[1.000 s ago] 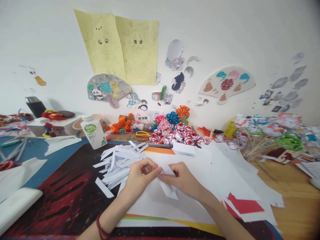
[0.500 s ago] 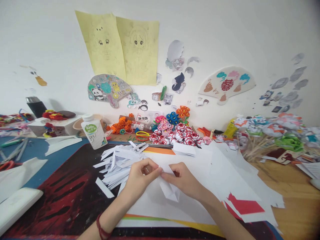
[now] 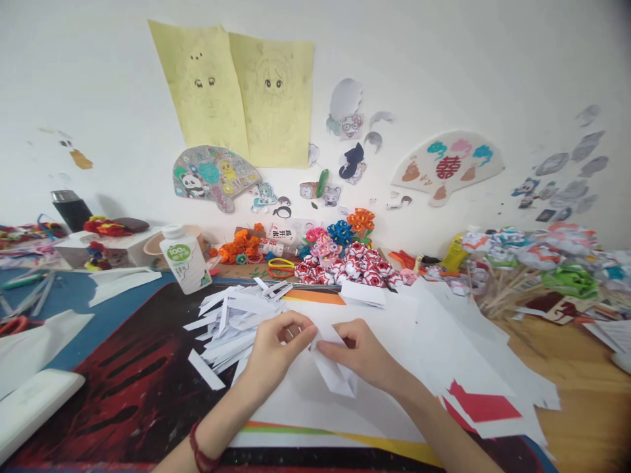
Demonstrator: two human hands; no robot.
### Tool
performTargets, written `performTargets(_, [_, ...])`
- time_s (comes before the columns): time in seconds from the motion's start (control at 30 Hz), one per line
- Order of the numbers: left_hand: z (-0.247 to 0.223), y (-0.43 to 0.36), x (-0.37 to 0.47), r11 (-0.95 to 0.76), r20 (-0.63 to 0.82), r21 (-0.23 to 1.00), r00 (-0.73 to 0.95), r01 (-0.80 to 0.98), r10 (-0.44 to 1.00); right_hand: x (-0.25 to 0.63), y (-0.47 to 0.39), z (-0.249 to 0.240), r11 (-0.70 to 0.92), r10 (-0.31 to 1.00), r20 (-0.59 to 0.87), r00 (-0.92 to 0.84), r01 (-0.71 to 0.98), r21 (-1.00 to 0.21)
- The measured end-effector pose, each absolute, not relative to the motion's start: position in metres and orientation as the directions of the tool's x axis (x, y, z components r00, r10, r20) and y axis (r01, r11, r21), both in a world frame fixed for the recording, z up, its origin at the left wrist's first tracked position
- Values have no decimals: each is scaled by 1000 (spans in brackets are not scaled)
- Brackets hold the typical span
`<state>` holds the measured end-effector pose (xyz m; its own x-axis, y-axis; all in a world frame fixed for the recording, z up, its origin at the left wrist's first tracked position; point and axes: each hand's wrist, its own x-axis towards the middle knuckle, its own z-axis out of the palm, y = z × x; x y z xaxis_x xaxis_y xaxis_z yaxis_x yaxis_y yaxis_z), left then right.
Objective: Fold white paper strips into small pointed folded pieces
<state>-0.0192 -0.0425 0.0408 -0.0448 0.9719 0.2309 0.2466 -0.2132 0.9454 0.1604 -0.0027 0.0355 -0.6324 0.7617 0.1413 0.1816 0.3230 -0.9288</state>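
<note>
A folded strip of white paper [image 3: 336, 376] hangs between my two hands, above a large white sheet [image 3: 290, 407]. My right hand [image 3: 362, 351] is closed on it, the thumb pressing its upper part. My left hand [image 3: 283, 341], with a red band [image 3: 201, 450] round the wrist, is pinched at the strip's upper left edge. The strip's lower end is bent into a fold and points down toward the sheet. Just left of my left hand lies a loose heap of cut white paper strips [image 3: 231, 322].
A white bottle [image 3: 186, 259] stands behind the heap. Folded paper flowers [image 3: 362, 263] line the back. Right of my hands lie white sheets [image 3: 458, 348] and red paper [image 3: 488, 404]. A white case [image 3: 37, 407] and scissors [image 3: 17, 325] are at the left.
My left thumb and fingertips have shifted slightly left. The lower end of the folded paper strip has swung a little to the right; my right hand is almost still.
</note>
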Motion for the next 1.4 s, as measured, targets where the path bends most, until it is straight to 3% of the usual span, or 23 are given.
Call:
performTargets(0.53, [44, -45, -19, -272, 287, 912, -2, 308, 958, 159, 0, 34, 378, 779, 170, -603, 236, -895])
performTargets(0.97, [40, -43, -20, -217, 241, 925, -39, 311, 970, 156, 1, 36, 406, 800, 239, -551, 203, -891])
performTargets(1.4, [45, -45, -17, -273, 269, 906, 57, 323, 961, 157, 0, 35, 351, 815, 246, -524, 110, -930])
